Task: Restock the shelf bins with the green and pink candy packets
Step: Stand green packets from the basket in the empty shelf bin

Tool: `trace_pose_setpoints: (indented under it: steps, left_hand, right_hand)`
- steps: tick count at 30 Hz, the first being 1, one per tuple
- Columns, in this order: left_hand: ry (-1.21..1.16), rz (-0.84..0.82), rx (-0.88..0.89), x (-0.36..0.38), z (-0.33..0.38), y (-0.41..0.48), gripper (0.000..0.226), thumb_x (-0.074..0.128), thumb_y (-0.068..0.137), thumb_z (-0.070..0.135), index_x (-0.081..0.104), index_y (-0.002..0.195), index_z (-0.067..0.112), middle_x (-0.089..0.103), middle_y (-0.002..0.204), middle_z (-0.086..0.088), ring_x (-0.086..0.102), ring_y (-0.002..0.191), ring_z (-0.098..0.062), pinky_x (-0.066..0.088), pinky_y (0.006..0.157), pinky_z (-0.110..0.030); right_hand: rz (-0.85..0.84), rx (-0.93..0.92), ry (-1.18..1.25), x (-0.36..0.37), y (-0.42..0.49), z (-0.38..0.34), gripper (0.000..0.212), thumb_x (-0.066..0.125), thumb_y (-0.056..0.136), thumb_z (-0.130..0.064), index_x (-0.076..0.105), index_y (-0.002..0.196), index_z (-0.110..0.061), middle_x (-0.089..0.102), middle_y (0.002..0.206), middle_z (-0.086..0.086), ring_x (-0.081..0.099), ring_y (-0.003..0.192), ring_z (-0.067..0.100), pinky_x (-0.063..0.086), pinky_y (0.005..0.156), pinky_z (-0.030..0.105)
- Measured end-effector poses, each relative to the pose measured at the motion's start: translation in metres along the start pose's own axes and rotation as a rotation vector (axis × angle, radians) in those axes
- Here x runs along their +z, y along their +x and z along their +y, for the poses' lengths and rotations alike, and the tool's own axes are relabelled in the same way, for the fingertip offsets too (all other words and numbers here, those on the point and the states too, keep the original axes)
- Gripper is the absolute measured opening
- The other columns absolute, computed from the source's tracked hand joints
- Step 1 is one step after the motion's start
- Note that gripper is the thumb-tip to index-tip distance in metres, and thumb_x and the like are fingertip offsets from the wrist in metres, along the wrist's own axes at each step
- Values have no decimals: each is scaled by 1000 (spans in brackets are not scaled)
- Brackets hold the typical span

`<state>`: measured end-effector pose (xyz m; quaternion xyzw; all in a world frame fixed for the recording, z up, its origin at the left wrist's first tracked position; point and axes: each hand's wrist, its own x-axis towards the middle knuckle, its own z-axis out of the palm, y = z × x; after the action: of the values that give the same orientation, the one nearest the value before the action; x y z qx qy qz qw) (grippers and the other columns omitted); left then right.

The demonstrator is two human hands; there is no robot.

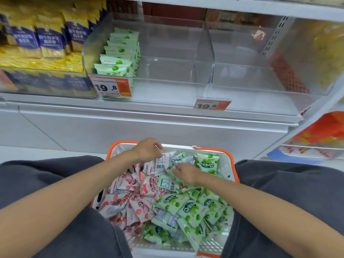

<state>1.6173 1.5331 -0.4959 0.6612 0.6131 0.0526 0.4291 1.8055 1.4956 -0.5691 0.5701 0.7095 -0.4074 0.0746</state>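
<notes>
Orange-rimmed basket [226, 168] before us holds pink packets [141, 205] and green packets [193, 211]. Our left grip [148, 149] pinches a pink one; our right grip [186, 174] clutches green ones.

Retail shop — orange price tags [111, 87] on clear shelf bins [167, 69] above the fingers [158, 146], bagged snacks [48, 40] up-left, shopping basket [226, 165] of candy packets [193, 211] beneath them.
</notes>
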Motion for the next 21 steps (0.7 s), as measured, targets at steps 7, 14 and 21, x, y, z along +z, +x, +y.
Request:
trace_pose_setpoints:
  steps: [7, 14, 21]
  left_hand:
    - [-280, -25, 147, -8, 10, -9, 33, 46, 103, 25, 56, 132, 11, 59, 133, -5, 56, 116, -14, 44, 90, -21]
    - [-555, 223, 5, -36, 10, 0, 31, 66, 92, 29, 64, 112, 6, 68, 110, -12, 69, 91, -25, 60, 76, -35]
    - [-848, 297, -12, -51, 28, -9, 27, 71, 89, 23, 68, 110, 7, 72, 88, -4, 67, 68, -11, 54, 60, -21]
  right_hand:
    - [-79, -25, 834, -72, -4, -49, 37, 45, 99, -44, 65, 106, -14, 69, 84, 1, 64, 76, 16, 51, 76, 31]
    - [13, -117, 1070, -84, -12, -60, 36, 67, 90, -21, 61, 119, -2, 71, 110, 15, 69, 102, 26, 57, 83, 30]
    - [69, -210, 1155, -96, -15, -76, 35, 65, 90, -14, 60, 121, 0, 69, 114, 19, 67, 104, 28, 56, 89, 31]
